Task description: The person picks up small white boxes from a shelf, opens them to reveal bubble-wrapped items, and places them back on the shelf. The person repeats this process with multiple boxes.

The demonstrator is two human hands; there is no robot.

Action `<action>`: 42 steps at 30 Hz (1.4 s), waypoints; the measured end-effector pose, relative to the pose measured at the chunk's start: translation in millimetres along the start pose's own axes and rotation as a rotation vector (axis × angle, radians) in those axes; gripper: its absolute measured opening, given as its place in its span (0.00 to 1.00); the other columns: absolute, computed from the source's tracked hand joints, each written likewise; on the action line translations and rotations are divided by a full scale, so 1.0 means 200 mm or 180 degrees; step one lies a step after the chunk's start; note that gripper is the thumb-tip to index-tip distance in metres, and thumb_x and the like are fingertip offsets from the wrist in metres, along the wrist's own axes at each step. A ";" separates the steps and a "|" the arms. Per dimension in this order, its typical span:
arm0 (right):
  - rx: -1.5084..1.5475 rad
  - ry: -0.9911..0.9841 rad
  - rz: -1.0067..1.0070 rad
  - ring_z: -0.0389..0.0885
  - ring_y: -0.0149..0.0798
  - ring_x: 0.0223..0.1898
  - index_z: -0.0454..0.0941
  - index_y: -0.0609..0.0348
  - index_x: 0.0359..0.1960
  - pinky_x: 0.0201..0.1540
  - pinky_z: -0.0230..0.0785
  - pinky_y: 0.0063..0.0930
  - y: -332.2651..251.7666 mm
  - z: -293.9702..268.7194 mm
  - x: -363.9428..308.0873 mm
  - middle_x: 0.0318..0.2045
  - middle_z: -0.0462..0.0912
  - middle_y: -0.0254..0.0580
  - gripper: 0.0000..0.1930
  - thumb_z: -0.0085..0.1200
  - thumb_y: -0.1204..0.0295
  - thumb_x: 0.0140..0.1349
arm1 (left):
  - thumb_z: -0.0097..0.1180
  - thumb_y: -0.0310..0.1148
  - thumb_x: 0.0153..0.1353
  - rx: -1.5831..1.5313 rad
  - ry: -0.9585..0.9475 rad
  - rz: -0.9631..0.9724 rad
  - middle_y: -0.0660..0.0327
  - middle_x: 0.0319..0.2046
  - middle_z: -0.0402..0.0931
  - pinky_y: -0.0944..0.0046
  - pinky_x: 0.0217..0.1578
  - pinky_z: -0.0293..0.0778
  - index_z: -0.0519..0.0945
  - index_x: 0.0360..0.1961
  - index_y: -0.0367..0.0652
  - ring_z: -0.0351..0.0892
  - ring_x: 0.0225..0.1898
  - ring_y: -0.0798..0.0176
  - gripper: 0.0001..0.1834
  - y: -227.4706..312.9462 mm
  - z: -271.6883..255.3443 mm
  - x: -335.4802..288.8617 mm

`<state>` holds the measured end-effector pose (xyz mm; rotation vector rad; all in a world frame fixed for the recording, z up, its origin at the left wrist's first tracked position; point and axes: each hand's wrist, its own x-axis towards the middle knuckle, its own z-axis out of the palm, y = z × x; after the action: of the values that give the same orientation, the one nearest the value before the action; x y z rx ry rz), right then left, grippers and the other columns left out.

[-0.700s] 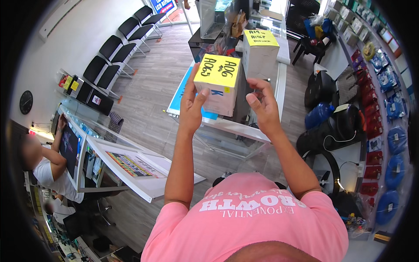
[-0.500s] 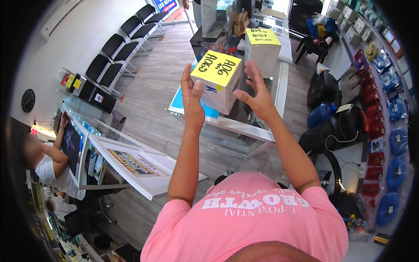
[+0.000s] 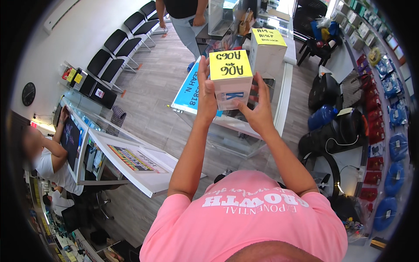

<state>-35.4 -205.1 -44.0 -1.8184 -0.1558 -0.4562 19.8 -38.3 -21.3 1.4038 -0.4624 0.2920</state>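
Observation:
A white cardboard box with a bright yellow, hand-lettered label on its top stands upright between my two hands, over the near end of a glass counter. My left hand lies along its left side, thumb up near the top edge. On the other side my right hand grips it, thumb on the near face and fingers round the right side. Just behind it, to the right, stands a second white box with a yellow label. A blue printed sheet lies on the counter to the left.
A person stands beyond the counter. At the left another person leans over a second display case. Black chairs line the left wall. Bags and a blue bottle sit right, beside hanging packaged goods.
The box has turned and shifted slightly right. My right hand, apart from it before, has closed on its right side. A person has come into view beyond the counter.

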 end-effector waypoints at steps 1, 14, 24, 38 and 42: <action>-0.0146 0.0026 -0.0075 0.69 0.48 0.69 0.48 0.51 0.82 0.65 0.70 0.43 0.03 0.00 0.00 0.74 0.60 0.52 0.56 0.76 0.61 0.58 | 0.49 0.82 0.58 0.0058 0.0049 0.0035 0.49 0.77 0.54 0.52 0.72 0.64 0.45 0.83 0.48 0.60 0.75 0.50 0.65 0.00 0.03 -0.02; 0.0262 -0.0448 0.0283 0.66 0.51 0.74 0.48 0.49 0.82 0.69 0.70 0.47 0.14 -0.19 -0.02 0.78 0.57 0.52 0.59 0.78 0.57 0.55 | 0.74 0.55 0.57 0.1290 -0.0034 0.0878 0.54 0.77 0.58 0.48 0.77 0.53 0.62 0.79 0.50 0.58 0.77 0.49 0.53 0.07 -0.13 0.02; 0.0273 -0.0245 -0.0230 0.69 0.50 0.72 0.55 0.50 0.81 0.68 0.71 0.42 -0.02 -0.21 0.14 0.75 0.64 0.51 0.54 0.77 0.58 0.56 | 0.74 0.33 0.58 0.1862 -0.0597 0.1308 0.66 0.61 0.80 0.49 0.72 0.60 0.88 0.54 0.54 0.62 0.73 0.51 0.21 0.22 -0.05 0.07; 0.0415 -0.0176 -0.1189 0.73 0.43 0.69 0.87 0.51 0.53 0.65 0.74 0.36 -0.08 -0.14 0.24 0.69 0.72 0.42 0.16 0.69 0.74 0.63 | 0.73 0.34 0.59 0.1764 -0.0391 0.1282 0.67 0.54 0.81 0.50 0.69 0.61 0.92 0.46 0.58 0.63 0.68 0.51 0.13 0.16 0.00 0.06; 0.0342 -0.0186 -0.1337 0.74 0.42 0.67 0.85 0.50 0.57 0.63 0.75 0.35 -0.10 -0.15 0.25 0.69 0.72 0.43 0.20 0.69 0.74 0.63 | 0.71 0.35 0.62 0.1720 -0.0340 0.1265 0.61 0.62 0.75 0.51 0.71 0.60 0.86 0.56 0.55 0.62 0.71 0.52 0.20 0.16 -0.01 0.04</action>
<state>-2.9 -233.9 0.1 -1.6933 -0.5989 -0.6743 13.2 -32.9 9.8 1.8534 -0.7930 0.7056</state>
